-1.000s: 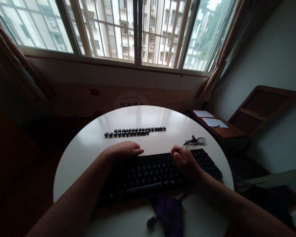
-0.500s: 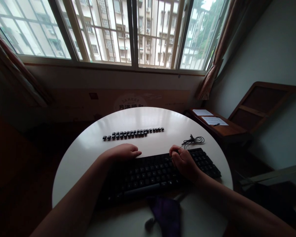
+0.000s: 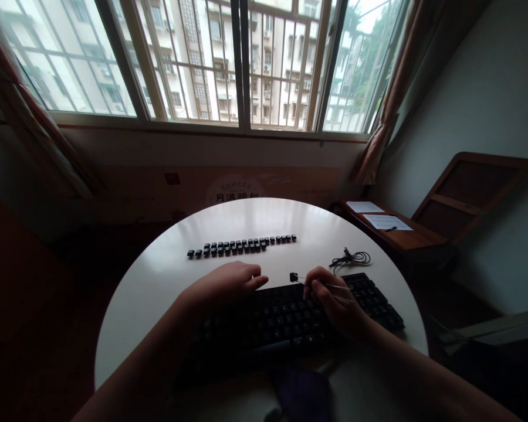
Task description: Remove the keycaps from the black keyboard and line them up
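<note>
A black keyboard lies in front of me on the white round table. My right hand is closed around a thin wire keycap puller, just over the keyboard's back edge. At the puller's tip hangs a black keycap, clear of the keys. My left hand rests at the keyboard's back left, its thumb and forefinger pointing right and nothing visible in them. Further back, loose black keycaps stand in two rows.
A coiled black cable lies behind the keyboard's right end. A dark purple cloth-like thing is at the near edge, dim and blurred. Right of the table, papers and a pen lie on a wooden chair.
My right hand has turned and opened away from the keys, bringing the puller and a keycap into sight. My left hand has shifted slightly right. The whole view has tilted up a little.
</note>
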Demonstrator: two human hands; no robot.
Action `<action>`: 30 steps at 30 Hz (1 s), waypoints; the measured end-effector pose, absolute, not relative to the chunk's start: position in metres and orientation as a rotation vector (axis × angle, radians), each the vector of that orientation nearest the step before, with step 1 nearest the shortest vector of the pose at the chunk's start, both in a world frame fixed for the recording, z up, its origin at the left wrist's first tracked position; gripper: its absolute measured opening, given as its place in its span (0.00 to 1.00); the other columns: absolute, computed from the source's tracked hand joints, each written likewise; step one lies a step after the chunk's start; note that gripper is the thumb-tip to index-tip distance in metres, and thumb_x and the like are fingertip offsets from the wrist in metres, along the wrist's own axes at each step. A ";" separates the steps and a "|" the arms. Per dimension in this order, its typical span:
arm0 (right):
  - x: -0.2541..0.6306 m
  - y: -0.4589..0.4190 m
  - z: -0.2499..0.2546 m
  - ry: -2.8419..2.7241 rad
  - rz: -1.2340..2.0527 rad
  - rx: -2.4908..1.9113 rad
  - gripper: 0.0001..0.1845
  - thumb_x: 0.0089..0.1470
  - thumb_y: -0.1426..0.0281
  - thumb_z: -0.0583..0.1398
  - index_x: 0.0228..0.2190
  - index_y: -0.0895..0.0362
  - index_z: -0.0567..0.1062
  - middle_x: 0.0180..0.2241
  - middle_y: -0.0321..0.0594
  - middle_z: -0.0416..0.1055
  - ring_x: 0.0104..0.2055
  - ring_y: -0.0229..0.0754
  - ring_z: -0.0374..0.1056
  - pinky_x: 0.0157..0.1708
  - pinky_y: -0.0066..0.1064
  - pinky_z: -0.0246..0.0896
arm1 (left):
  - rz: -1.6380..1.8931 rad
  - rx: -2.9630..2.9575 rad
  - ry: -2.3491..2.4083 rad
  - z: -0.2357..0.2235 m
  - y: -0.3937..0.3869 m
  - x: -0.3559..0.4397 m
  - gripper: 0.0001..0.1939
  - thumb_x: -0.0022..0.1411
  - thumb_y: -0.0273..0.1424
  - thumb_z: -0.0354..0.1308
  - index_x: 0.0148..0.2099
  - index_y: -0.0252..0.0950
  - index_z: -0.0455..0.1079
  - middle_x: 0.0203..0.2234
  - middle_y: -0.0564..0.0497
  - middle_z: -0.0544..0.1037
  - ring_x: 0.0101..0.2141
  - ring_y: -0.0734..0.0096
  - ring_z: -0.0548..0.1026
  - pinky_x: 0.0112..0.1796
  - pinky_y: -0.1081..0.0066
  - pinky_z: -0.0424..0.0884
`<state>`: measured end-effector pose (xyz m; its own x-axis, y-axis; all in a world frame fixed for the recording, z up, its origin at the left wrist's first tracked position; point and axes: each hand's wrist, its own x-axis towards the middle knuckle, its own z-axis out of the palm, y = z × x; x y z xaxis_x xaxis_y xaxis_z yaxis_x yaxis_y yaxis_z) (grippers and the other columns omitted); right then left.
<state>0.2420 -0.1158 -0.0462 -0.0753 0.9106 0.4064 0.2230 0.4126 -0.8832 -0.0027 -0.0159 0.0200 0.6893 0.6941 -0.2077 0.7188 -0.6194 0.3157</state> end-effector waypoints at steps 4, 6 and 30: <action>0.244 -0.125 -0.041 -1.789 0.652 -0.957 0.10 0.63 0.67 0.52 0.37 0.53 0.73 0.29 0.36 0.71 0.27 0.38 0.63 0.29 0.30 0.60 | 0.021 2.524 1.003 0.033 -0.043 0.010 0.23 0.68 0.51 0.44 0.52 0.42 0.67 0.45 0.46 0.78 0.43 0.56 0.73 0.39 0.66 0.65; 0.245 -0.126 -0.041 -1.853 0.605 -0.917 0.10 0.63 0.68 0.52 0.37 0.52 0.73 0.27 0.34 0.69 0.26 0.37 0.62 0.28 0.29 0.58 | 0.044 2.516 0.977 0.035 -0.051 0.016 0.22 0.68 0.50 0.44 0.54 0.43 0.65 0.46 0.46 0.77 0.44 0.55 0.73 0.39 0.66 0.65; 0.240 -0.117 -0.024 -2.087 -0.219 -0.844 0.18 0.60 0.81 0.51 0.46 0.53 0.72 0.36 0.40 0.73 0.31 0.38 0.69 0.29 0.29 0.65 | 0.158 2.499 0.815 0.031 -0.047 0.011 0.15 0.70 0.41 0.42 0.43 0.39 0.66 0.37 0.48 0.75 0.37 0.62 0.71 0.35 0.67 0.66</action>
